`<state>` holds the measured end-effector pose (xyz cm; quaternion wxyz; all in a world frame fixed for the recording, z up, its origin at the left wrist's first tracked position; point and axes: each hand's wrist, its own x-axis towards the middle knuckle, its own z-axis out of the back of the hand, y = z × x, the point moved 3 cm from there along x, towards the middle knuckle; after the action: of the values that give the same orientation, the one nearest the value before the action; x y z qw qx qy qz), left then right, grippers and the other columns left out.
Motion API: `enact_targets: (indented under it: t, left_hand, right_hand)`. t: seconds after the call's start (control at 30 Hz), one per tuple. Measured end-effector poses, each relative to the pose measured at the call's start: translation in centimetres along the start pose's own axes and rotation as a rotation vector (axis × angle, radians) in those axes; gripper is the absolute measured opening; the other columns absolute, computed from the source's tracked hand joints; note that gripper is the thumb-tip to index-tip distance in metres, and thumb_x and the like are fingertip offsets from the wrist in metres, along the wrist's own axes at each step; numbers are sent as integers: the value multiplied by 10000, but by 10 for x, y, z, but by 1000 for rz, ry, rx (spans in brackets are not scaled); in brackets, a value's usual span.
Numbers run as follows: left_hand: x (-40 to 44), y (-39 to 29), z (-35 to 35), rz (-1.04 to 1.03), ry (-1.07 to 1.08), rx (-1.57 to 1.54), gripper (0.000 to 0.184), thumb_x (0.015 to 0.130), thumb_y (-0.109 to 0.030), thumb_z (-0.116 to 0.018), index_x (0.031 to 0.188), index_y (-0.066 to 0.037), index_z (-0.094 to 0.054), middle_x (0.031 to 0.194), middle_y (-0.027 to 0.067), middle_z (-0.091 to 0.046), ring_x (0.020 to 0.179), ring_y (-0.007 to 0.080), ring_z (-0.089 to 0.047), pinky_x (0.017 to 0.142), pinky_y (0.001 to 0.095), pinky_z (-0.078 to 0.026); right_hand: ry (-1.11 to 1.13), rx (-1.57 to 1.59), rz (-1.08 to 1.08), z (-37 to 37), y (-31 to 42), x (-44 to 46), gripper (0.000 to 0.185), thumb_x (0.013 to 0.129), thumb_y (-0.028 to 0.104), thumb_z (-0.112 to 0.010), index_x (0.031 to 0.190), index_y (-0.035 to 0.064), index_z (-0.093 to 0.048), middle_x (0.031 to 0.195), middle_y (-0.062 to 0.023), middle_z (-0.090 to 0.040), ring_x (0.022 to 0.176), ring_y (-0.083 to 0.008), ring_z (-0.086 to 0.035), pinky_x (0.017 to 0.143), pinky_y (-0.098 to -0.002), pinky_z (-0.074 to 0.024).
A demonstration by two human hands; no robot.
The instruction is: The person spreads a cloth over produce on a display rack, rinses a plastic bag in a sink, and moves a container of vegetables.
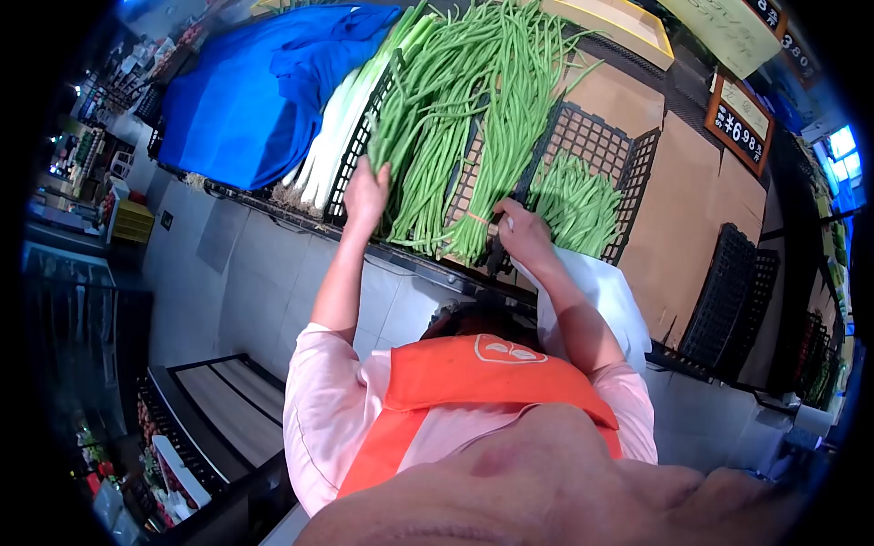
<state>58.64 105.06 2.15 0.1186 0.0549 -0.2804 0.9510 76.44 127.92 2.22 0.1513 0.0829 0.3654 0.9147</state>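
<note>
Long green beans (528,73) lie in bunches over black plastic crates; one bunch has an orange band (477,217) near its lower end. My left hand (367,193) is closed around the lower end of beans at the left side of the pile, beside the leeks (341,123). My right hand (523,229) is curled just right of the banded bunch, with a white plastic bag (592,287) hanging below it and under the forearm. Its fingertips seem to pinch the bag's edge. Shorter green beans (575,205) fill part of the crate (637,173) beyond it.
A blue cloth (237,100) covers goods left of the leeks. Brown cardboard (696,218) lines the stand at the right, with a price sign (739,123) and stacked black crates (724,291). A yellow-edged tray (619,27) sits at the back.
</note>
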Motion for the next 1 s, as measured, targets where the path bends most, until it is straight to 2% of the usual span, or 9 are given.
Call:
enact_targets:
  t: [0.1,0.23,0.3,0.43,0.53,0.63,0.7,0.77,1.0]
  left_hand:
    - [-12,-23,-26,-41,203,267,495,853,-412,-543,1110,-5,-432,1007,211,-550,926,390,-556,728,492,-454]
    - [-39,-68,-17,-415,-313,462,689,795,-403,-608,1248,57,-367,1177,231,-461,1065,351,-446,893,450,-378]
    - [-49,-90,-26,-606,-268,201,660,789,-388,-619,1231,48,-393,1147,227,-487,1055,348,-454,881,433,-389]
    - [-41,-127,-74,-164,403,-64,730,771,-401,-637,1265,66,-373,979,267,-587,899,382,-590,773,448,-471]
    - [-41,-146,-96,-215,391,175,771,735,-311,-695,1294,50,-305,985,244,-595,916,366,-602,782,427,-485]
    - [-30,-137,-98,-158,443,-76,800,709,-284,-724,1304,50,-307,1018,235,-596,907,352,-611,803,403,-489]
    - [-9,-106,-108,-124,432,-462,694,709,-114,-713,1282,49,-358,1037,216,-604,943,301,-613,836,374,-500]
    - [0,-91,-92,218,639,-1006,615,719,-50,-691,1249,56,-397,1019,208,-614,942,276,-614,803,358,-518]
    - [8,-71,-96,201,606,-1133,710,778,-151,-693,1321,69,-291,1092,192,-586,976,229,-591,825,299,-489]
  right_hand:
    - [2,18,7,-1,-1,-1,191,788,160,-477,943,131,-584,728,-201,-622,727,-386,-608,697,-477,-465]
    - [33,48,-9,3,-1,-2,190,799,167,-465,952,120,-565,739,-196,-622,734,-389,-603,703,-474,-457]
    - [35,55,-5,2,-2,-1,189,801,170,-462,954,117,-561,745,-192,-623,735,-388,-602,703,-477,-453]
    - [47,43,6,3,-2,-1,183,804,175,-471,962,126,-547,737,-192,-620,734,-390,-602,685,-486,-453]
    - [4,-34,-20,0,-4,-2,159,827,158,-465,946,122,-565,764,-168,-624,748,-373,-605,675,-435,-476]
    - [25,25,-1,4,-4,-3,165,828,159,-466,956,122,-563,790,-161,-631,768,-358,-613,690,-430,-480]
    - [11,49,26,2,-7,-4,178,830,168,-459,964,109,-561,800,-153,-631,768,-344,-618,698,-424,-478]
    - [21,58,35,3,-7,-4,185,832,172,-455,967,102,-560,796,-153,-627,759,-341,-617,696,-420,-477]
    - [36,64,26,3,-7,-4,196,818,165,-492,1008,149,-538,800,-149,-648,751,-365,-617,687,-471,-477]
